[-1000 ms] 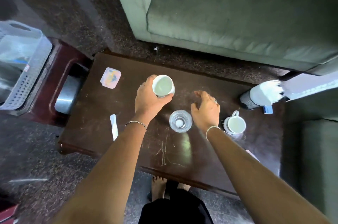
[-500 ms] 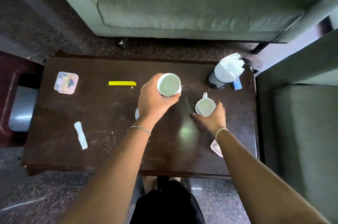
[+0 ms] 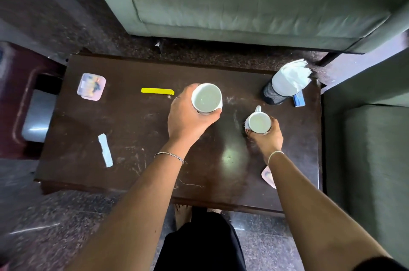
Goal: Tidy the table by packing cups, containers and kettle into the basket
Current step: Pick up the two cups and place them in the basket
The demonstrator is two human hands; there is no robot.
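Cups in both hands. Larger white cup [image 3: 207, 98] clasped round its wall by left hand [image 3: 188, 119], thumb on the near side, mouth up, seemingly raised off the table [image 3: 137, 171]; kept level, likely against dregs spilling. Smaller white mug [image 3: 258, 123] wrapped from the near side by right hand [image 3: 270, 140], handle pointing away and unused; resting on the wood or just off it, hard to tell. One cup per hand, probably to carry both over in a single trip. Basket out of view. Further out: small lidded container [image 3: 91, 87] near the far left corner, awaiting packing; yellow strip [image 3: 157, 91], white paper scrap [image 3: 105, 150], tissue-stuffed mesh holder [image 3: 274, 93] at far right. No readable writing anywhere; coloured print on the container lid, too blurred to make out.
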